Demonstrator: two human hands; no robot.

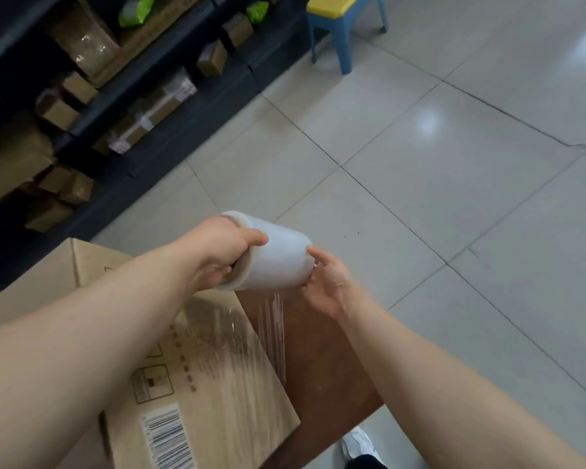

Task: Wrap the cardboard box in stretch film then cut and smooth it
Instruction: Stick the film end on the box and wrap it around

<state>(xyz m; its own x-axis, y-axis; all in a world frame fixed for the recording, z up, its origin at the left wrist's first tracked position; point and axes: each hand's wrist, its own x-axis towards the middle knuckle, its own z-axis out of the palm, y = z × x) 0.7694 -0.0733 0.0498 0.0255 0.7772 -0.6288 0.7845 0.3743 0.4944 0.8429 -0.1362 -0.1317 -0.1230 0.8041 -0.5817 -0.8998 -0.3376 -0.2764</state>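
A large cardboard box [197,394] with a barcode label lies at lower left on a brown wooden surface [322,367]. Above its far corner I hold a white roll of stretch film [278,258]. My left hand [224,248] grips the roll's left end, fingers inside the core. My right hand [332,282] cups the roll's right end with spread fingers. A sheet of clear film [271,330] runs from the roll down onto the box, whose right part shows shiny film layers.
Dark shelves [122,106] with several small cardboard parcels line the upper left. A blue stool with a yellow seat [345,15] stands at the top. Light floor tiles [454,164] spread to the right. A white shoe [359,445] shows at the bottom.
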